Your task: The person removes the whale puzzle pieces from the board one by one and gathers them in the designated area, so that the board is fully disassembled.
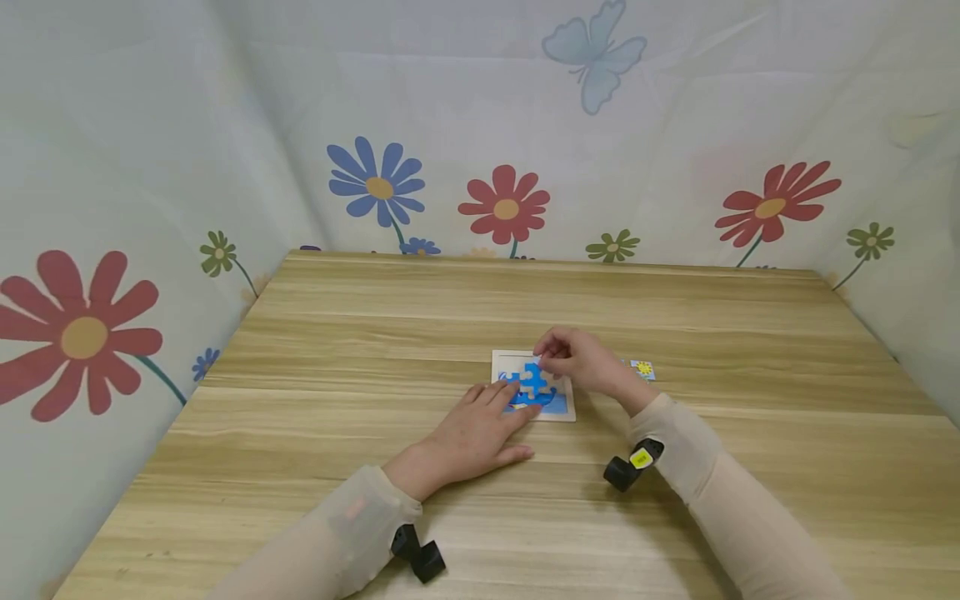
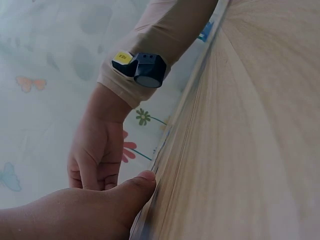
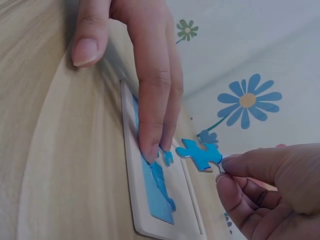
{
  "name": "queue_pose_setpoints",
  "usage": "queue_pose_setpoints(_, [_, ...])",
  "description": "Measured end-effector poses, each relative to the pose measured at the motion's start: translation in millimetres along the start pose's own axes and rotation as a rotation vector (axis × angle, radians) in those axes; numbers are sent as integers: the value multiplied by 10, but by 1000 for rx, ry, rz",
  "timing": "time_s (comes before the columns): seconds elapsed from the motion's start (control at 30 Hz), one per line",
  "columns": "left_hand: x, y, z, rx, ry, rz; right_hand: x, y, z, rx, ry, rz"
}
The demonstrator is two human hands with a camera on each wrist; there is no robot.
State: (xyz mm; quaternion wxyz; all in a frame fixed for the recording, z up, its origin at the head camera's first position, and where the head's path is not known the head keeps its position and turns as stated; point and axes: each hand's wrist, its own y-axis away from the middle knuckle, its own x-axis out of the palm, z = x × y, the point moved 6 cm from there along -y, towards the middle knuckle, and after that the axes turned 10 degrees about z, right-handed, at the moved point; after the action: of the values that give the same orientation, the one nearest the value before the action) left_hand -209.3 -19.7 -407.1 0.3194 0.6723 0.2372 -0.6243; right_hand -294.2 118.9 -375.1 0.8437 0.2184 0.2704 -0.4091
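Observation:
A blue jigsaw piece is pinched between the thumb and index finger of my right hand, raised above the puzzle frame. The shallow white puzzle frame lies flat on the table and carries a partly assembled blue picture along its near side. My left hand spreads over the near left of the frame. Its extended fingers touch the assembled pieces, while the thumb stays apart from them. In the left wrist view, the left hand hides the puzzle.
Right of the frame, partly behind the right wrist, lies a colourful piece with a yellow flower. The wood-grain table extends around the frame, up to a flower-printed cloth backdrop. Each sleeve bears a black wrist camera.

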Motion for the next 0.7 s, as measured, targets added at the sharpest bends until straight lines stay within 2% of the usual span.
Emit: queue_pose_setpoints(0.7, [24,-15,12,-1,11,-1,-260,218,1,-32,4,-45])
